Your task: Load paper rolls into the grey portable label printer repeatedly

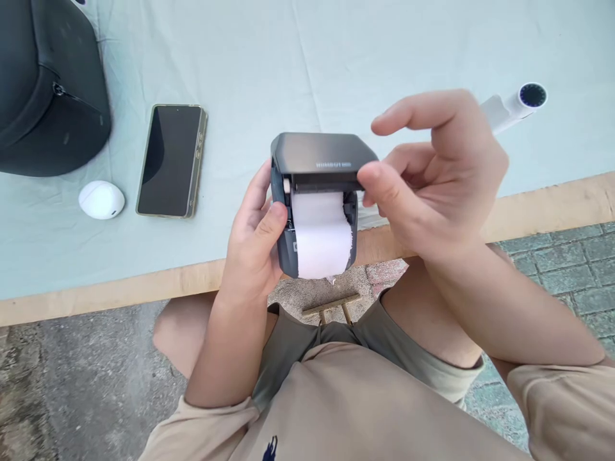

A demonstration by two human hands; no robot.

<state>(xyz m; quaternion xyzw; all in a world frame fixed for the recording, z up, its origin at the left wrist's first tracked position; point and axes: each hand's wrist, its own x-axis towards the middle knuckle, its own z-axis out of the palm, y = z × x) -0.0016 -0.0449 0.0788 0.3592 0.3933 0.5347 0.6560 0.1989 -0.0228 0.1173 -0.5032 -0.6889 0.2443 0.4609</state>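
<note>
A beige shirt (pixel 365 410) fills the bottom of the head view, nearest the camera, with the person's bare knees and olive shorts (pixel 336 333) just beyond it. Above the lap, held in the air in front of the table edge (pixel 120 294), is a small dark grey printer (pixel 317 192). Its lid stands raised and a white paper roll (pixel 321 235) sits in the open bay, its loose end hanging down the front. The left hand (pixel 252 243) wraps firmly around the printer's left side, thumb pressed against the front corner. The right hand (pixel 432 173) pinches the right front corner of the lid between thumb and forefinger, the other fingers lifted and spread. On the pale cloth behind lie a phone (pixel 172 160), a white earbud case (pixel 101 200), a black bag (pixel 48 83) and a white tube-shaped device (pixel 514 105).
</note>
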